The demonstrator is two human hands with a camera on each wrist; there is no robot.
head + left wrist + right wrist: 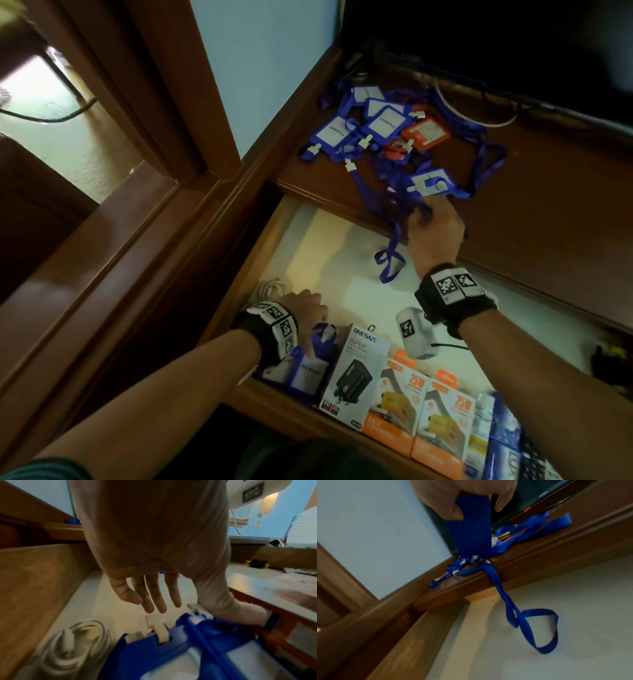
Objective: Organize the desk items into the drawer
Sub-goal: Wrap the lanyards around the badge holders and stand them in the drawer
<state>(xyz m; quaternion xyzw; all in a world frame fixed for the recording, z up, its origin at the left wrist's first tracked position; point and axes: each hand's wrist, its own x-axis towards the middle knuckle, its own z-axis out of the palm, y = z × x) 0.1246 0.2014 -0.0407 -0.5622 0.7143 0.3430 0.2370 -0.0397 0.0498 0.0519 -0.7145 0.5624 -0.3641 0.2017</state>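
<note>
A tangle of blue badge holders (376, 126) and an orange holder (426, 132) lies on the brown desk (548, 205). My right hand (419, 214) is at the desk's front edge and pinches a blue lanyard (471, 534) between thumb and fingers. Its loop (388, 263) hangs down into the open drawer (342, 246). Another blue holder (431, 185) lies just beyond that hand. My left hand (154, 601) hovers low in the drawer's front left corner with straight fingers, its thumb against blue badge holders (163, 655) stacked there.
A coiled white cable (272, 289) sits against the drawer's left wall. Boxed chargers (356, 373) and orange boxes (411, 404) line the front. A black and yellow item (609, 356) is at the right. A dark monitor (513, 41) stands behind the pile.
</note>
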